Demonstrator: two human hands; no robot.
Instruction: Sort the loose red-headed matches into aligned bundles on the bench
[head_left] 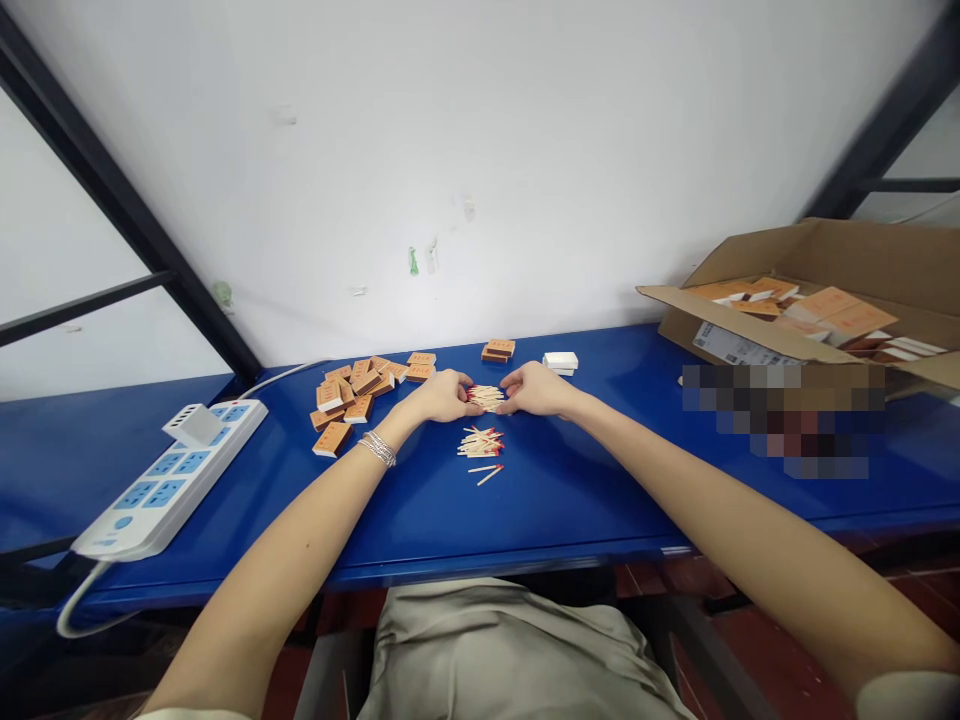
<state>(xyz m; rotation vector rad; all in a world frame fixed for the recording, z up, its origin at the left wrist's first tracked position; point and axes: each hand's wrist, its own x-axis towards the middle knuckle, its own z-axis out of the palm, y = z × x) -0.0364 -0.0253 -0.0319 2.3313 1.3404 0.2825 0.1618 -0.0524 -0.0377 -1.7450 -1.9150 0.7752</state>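
Observation:
A bundle of red-tipped matches [486, 398] lies on the blue table between my two hands. My left hand [445, 396] holds its left end, with thumb and fingers bent round the match tips. At the right end, the thumb and fingers of my right hand [531, 390] close on the same bundle. Just nearer to me is a loose pile of matches [480, 442], their red heads mostly to the right. Two single matches [489, 473] lie apart below that pile.
Several orange matchboxes [360, 385] are heaped at the left, near a white power strip [180, 475]. More matchboxes [498, 350] and white trays [560, 362] lie behind my hands. An open cardboard box [690, 325] of matchboxes stands at the right, beside a pixelated patch.

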